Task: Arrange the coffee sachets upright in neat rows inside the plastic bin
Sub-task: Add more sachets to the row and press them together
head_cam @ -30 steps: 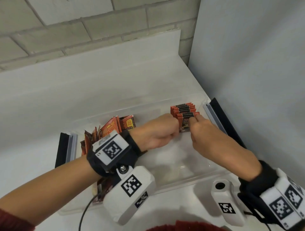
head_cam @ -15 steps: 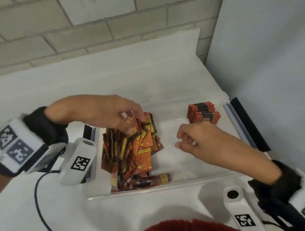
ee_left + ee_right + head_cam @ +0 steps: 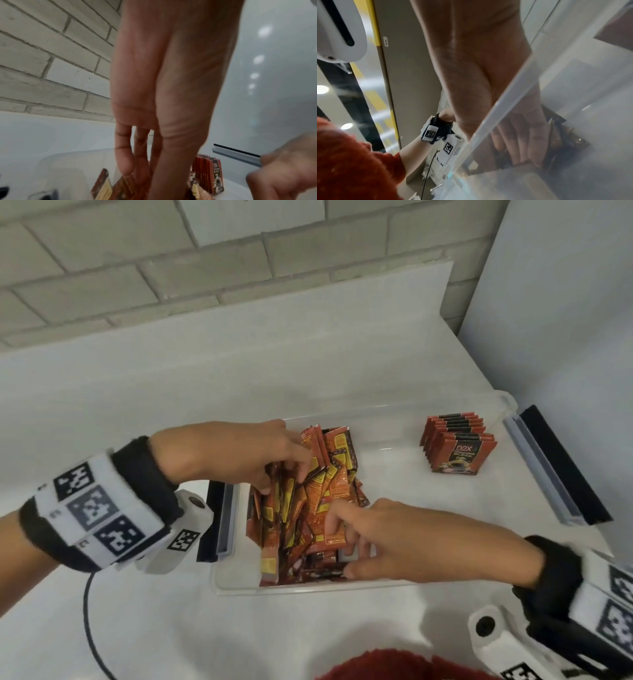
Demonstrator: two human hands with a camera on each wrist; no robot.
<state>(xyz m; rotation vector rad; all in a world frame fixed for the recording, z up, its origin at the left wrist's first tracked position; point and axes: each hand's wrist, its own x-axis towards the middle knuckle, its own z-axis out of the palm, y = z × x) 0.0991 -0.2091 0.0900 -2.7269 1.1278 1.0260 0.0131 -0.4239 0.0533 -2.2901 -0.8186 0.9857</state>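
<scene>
Coffee sachets sit in two groups inside the clear plastic bin (image 3: 383,589) in front of you: a loose heap (image 3: 305,508) of red and orange packets fills the bin's left end, and a short upright row (image 3: 457,445) stands near the far right corner, its front packet facing you. The two groups are well apart, with bare bin floor between them.

Your left hand (image 3: 246,455) reaches into the far side of the heap with its fingers pointing down among the packets; in the left wrist view those fingers (image 3: 123,151) are long and nearly straight, slightly apart, tips touching the sachets. Whether any one packet is pinched cannot be told.

Your right hand (image 3: 387,539) lies on the near side of the heap, fingers spread and bent down into the packets, thumb by the bin's front wall. Through the bin wall, the right wrist view shows these fingers (image 3: 522,142) lying side by side over dark sachets, but a closed hold is not clear.

The bin rests on a white counter (image 3: 171,628) below a pale brick wall (image 3: 239,268)
</scene>
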